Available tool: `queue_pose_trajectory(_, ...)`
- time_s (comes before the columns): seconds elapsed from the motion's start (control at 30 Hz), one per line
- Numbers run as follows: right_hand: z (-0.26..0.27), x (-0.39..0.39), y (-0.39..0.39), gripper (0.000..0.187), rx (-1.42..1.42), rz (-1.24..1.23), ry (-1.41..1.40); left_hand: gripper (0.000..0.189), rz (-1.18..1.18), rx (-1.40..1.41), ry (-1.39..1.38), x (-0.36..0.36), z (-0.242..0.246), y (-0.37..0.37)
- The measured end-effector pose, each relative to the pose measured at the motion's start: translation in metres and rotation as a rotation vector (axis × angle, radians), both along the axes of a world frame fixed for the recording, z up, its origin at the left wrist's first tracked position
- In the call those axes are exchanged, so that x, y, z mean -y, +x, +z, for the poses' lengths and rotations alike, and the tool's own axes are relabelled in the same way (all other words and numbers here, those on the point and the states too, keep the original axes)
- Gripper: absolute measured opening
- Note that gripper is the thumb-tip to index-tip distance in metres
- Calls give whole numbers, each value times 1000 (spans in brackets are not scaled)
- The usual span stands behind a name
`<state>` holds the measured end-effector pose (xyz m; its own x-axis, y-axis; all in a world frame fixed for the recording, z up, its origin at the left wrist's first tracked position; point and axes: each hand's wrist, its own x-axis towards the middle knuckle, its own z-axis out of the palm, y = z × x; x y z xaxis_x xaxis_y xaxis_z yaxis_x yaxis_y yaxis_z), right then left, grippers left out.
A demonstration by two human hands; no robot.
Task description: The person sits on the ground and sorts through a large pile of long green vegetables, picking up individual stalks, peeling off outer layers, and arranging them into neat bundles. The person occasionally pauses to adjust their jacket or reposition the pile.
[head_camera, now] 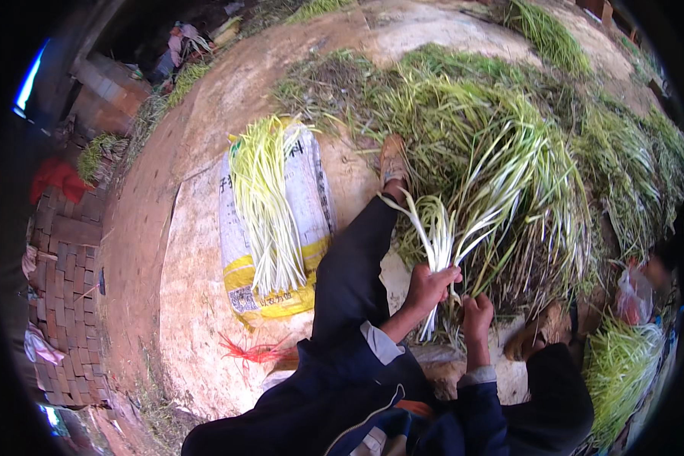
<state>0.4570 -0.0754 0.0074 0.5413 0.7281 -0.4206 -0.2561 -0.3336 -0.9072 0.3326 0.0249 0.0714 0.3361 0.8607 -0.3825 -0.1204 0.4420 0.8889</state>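
My left hand (430, 290) is closed around a small bunch of white-stemmed leafy stalks (440, 239), which look like blanched chives or garlic leaves. Their pale ends stick out below the fist. Close beside it, my right hand (477, 316) pinches some thin green leaves (493, 268) near the base of the bunch. Just beyond both hands spreads a big heap of green and pale stalks (518, 154), with dry straw-like matter at its near side. To the left, a neat bundle of pale yellow-green stalks (268, 211) lies on a printed white and yellow woven sack (313, 194).
Red plastic strings (256, 350) lie on the floor boards (194, 319) below the sack. At far right are another pile of pale stalks (624, 370) and a clear plastic bag (634, 296). A brick stack (71, 285) and a red cloth (60, 181) are at left. Another person (179, 43) is at upper left.
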Motion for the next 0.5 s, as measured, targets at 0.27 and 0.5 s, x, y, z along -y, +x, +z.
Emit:
queue_pose_trajectory(0.27,-59,11,65,31,-62,-114,129,17,4,111,246,-21,93,-2)
queue_pose_trajectory(0.5,-113,77,114,20,506,-154,-402,17,269,423,330,-50,171,-40)
